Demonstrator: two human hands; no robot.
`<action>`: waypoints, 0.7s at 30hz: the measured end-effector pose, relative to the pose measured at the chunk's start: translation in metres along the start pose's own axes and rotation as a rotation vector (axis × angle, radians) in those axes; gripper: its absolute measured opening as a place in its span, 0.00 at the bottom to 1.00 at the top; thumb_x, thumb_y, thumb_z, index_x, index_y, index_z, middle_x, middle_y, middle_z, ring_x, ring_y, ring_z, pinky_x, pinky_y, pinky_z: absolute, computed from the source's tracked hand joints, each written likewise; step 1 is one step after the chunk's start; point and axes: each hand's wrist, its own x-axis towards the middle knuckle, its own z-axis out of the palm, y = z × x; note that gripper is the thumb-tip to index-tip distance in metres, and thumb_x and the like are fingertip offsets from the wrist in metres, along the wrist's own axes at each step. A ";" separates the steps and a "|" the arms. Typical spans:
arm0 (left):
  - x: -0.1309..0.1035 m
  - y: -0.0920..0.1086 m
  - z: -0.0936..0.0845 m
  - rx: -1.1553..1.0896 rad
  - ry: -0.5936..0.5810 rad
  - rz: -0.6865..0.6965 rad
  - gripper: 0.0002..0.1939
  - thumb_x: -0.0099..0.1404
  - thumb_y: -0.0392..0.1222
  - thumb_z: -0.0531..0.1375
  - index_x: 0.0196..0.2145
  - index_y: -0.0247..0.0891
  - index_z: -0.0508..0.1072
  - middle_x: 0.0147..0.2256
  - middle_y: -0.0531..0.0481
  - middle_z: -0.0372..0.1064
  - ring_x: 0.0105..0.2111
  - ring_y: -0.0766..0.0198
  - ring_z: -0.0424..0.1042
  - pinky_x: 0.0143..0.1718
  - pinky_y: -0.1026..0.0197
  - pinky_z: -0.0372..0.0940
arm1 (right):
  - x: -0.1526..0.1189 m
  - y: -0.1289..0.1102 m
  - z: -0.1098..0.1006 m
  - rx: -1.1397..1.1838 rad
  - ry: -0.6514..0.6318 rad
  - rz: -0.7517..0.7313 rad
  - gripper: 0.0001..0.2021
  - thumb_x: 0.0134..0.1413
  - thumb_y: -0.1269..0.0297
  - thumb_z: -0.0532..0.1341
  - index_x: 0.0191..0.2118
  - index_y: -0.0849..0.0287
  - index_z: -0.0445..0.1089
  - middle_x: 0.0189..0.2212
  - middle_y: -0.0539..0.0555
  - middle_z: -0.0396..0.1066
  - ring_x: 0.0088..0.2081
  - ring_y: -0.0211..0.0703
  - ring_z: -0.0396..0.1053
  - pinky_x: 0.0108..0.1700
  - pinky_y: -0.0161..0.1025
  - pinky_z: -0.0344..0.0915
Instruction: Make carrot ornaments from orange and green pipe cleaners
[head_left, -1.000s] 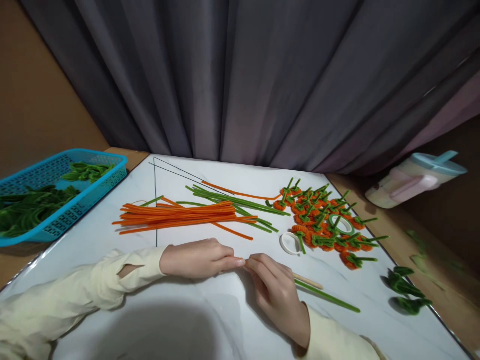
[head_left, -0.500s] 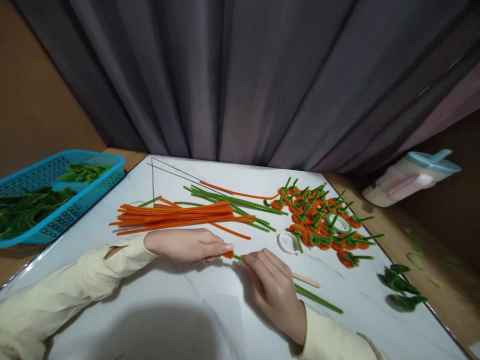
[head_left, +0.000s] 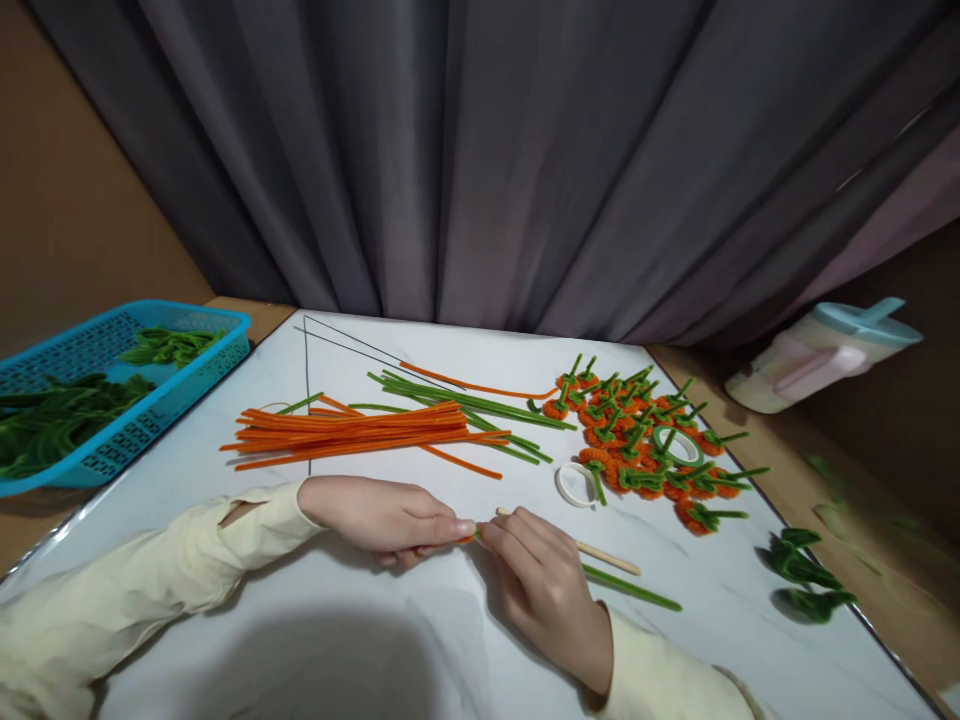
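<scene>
My left hand is closed in a pinch around a small orange pipe-cleaner piece, most of it hidden by the thumb and fingers. Close beside it, my right hand pinches a green pipe cleaner, whose long end sticks out behind the palm towards the right. A thin wooden stick lies on the table, passing behind the right fingers. Beyond the left hand lies a bundle of orange pipe cleaners, with several green pipe cleaners behind it.
Several finished orange pipe-cleaner pieces with green stems are clustered at the right, a green-rimmed tape roll among them. Nearby lies a white ring. Green leaf pieces sit farther right. A blue basket stands left, a tumbler right.
My left hand has shifted right and slightly down, closer to my right hand, bringing the orange piece with it. The green pipe cleaner's tail has moved slightly up; the stick's near end now shows.
</scene>
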 end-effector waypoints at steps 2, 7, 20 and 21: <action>-0.001 0.001 -0.003 -0.021 0.006 -0.011 0.25 0.60 0.65 0.45 0.24 0.39 0.54 0.18 0.58 0.49 0.15 0.72 0.49 0.17 0.67 0.49 | 0.001 0.000 0.000 0.015 0.034 0.037 0.12 0.53 0.79 0.49 0.37 0.62 0.66 0.24 0.54 0.66 0.27 0.40 0.61 0.28 0.36 0.59; -0.007 0.001 -0.016 0.100 0.211 0.059 0.25 0.61 0.63 0.47 0.26 0.36 0.63 0.19 0.56 0.53 0.18 0.71 0.52 0.18 0.67 0.49 | 0.003 -0.001 -0.002 0.075 0.100 0.162 0.09 0.55 0.77 0.51 0.32 0.61 0.66 0.22 0.52 0.66 0.25 0.37 0.63 0.26 0.34 0.58; 0.006 -0.006 -0.017 -0.321 0.368 0.024 0.21 0.59 0.59 0.54 0.25 0.38 0.56 0.18 0.60 0.42 0.16 0.74 0.42 0.16 0.67 0.41 | 0.002 -0.001 0.000 0.089 0.094 0.159 0.08 0.56 0.76 0.51 0.33 0.62 0.66 0.22 0.52 0.65 0.23 0.36 0.60 0.26 0.33 0.56; 0.007 -0.007 -0.016 -0.304 0.375 0.024 0.20 0.59 0.59 0.53 0.26 0.38 0.57 0.18 0.60 0.43 0.16 0.74 0.43 0.16 0.67 0.41 | 0.002 -0.001 0.000 0.083 0.091 0.155 0.08 0.55 0.76 0.51 0.33 0.62 0.66 0.22 0.52 0.65 0.23 0.36 0.60 0.26 0.33 0.56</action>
